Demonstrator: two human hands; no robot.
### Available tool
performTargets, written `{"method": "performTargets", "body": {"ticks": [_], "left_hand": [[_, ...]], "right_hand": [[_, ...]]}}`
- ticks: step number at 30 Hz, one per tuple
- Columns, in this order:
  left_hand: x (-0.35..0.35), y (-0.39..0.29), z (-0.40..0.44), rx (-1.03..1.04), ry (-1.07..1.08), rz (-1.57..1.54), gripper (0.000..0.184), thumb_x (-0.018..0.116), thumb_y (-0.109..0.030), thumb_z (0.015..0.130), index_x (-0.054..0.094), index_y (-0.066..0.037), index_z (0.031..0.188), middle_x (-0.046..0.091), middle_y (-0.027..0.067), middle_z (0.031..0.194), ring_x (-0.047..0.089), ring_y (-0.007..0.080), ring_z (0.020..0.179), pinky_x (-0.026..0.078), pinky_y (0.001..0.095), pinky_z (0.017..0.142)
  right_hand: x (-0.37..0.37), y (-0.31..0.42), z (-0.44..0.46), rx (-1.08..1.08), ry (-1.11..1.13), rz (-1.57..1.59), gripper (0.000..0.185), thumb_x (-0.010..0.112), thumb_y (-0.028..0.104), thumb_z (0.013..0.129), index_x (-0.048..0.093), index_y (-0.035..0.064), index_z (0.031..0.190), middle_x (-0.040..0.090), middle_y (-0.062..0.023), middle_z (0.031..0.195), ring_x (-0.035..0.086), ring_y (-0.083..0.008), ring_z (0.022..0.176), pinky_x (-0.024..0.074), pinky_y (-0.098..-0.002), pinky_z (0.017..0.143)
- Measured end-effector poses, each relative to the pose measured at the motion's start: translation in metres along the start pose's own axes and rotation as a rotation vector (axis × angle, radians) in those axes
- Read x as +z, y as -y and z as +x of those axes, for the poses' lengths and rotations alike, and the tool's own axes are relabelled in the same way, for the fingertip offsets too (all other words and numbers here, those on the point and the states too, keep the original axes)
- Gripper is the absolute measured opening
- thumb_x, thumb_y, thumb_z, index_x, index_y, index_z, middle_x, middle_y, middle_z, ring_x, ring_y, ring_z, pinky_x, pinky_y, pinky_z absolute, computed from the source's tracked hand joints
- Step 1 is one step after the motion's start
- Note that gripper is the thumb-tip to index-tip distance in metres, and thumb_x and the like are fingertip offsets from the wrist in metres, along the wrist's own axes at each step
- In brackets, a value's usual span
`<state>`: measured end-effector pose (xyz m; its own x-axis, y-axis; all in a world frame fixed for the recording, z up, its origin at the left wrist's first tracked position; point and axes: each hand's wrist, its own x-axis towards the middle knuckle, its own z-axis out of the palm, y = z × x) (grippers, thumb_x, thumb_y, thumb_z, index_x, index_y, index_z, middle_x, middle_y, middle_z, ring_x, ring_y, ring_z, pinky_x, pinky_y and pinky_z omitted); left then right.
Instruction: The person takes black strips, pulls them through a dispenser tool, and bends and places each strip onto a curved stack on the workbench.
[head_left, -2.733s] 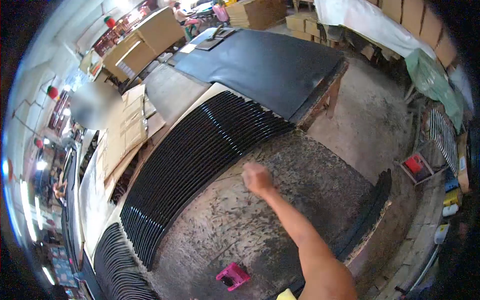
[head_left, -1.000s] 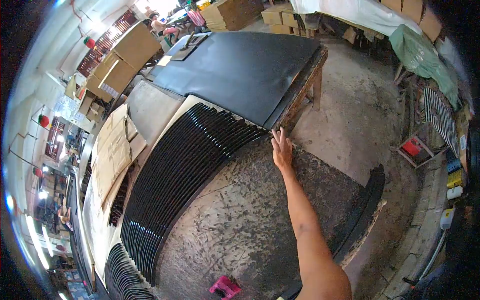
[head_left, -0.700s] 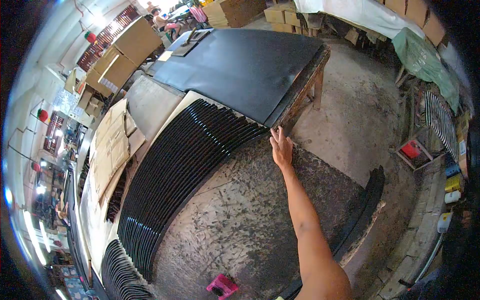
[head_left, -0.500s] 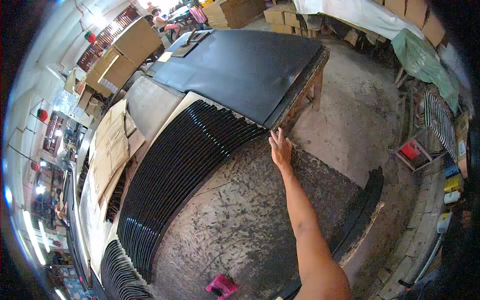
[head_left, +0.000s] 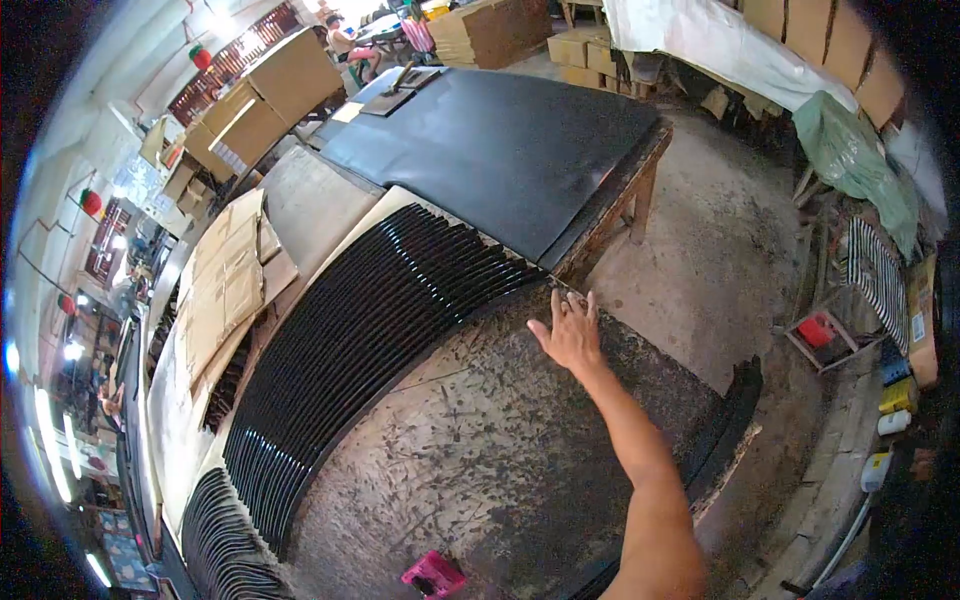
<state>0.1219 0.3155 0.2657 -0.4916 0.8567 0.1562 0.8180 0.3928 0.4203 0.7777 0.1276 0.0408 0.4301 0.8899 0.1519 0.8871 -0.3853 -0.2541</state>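
My right hand (head_left: 573,335) hangs over the stained worktable (head_left: 480,420), fingers spread and nothing in them. Close to its fingertips lie the right ends of many glossy black curved strips (head_left: 370,300), arranged side by side in a fan-like row. A second batch of black strips (head_left: 225,545) sits at the lower left. Beyond the hand a large black sheet (head_left: 490,150) covers the far part of the table. A pink object (head_left: 434,574), its kind unclear, rests near the bottom edge. My left hand is out of view.
Flattened cardboard (head_left: 225,290) lies left of the strips. More black strips (head_left: 735,400) run along the table's right edge. A small frame with a red part (head_left: 817,329) stands on the floor at right. Cardboard boxes (head_left: 490,35) and a seated person (head_left: 345,45) are at the back.
My right hand has drawn back from the strips' right ends, and its fingers have spread with the thumb out. The whole view has shifted slightly.
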Motion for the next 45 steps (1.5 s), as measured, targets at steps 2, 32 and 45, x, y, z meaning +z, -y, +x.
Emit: {"method": "performTargets", "body": {"ticks": [2, 32, 45], "left_hand": [[-0.001, 0.000, 0.003, 0.000, -0.001, -0.001, 0.053, 0.048, -0.036, 0.106, 0.051, 0.004, 0.141, 0.054, 0.0224, 0.143, 0.052, 0.0350, 0.131, 0.041, 0.0407, 0.110], [0.017, -0.006, 0.030, -0.006, -0.038, 0.025, 0.050, 0.048, -0.033, 0.106, 0.052, 0.003, 0.141, 0.055, 0.0207, 0.142, 0.054, 0.0331, 0.129, 0.043, 0.0401, 0.108], [0.019, -0.008, 0.040, 0.003, -0.043, 0.023, 0.049, 0.048, -0.032, 0.107, 0.052, 0.003, 0.140, 0.056, 0.0200, 0.142, 0.055, 0.0323, 0.129, 0.044, 0.0398, 0.108]], "right_hand": [[-0.015, -0.017, 0.013, 0.089, 0.035, 0.208, 0.079, 0.023, 0.062, 0.104, 0.038, 0.0004, 0.151, 0.061, -0.0240, 0.134, 0.042, -0.0352, 0.142, 0.0159, -0.0592, 0.121], [0.054, -0.043, 0.107, 0.170, -0.224, 1.291, 0.071, 0.025, 0.058, 0.106, 0.051, 0.0014, 0.141, 0.073, -0.0135, 0.114, 0.053, -0.0266, 0.127, 0.0216, -0.0465, 0.119], [0.050, -0.038, 0.106, 0.303, -0.187, 1.116, 0.086, 0.024, 0.070, 0.101, 0.050, -0.0009, 0.141, 0.072, -0.0183, 0.116, 0.060, -0.0336, 0.120, 0.0349, -0.0442, 0.110]]}}
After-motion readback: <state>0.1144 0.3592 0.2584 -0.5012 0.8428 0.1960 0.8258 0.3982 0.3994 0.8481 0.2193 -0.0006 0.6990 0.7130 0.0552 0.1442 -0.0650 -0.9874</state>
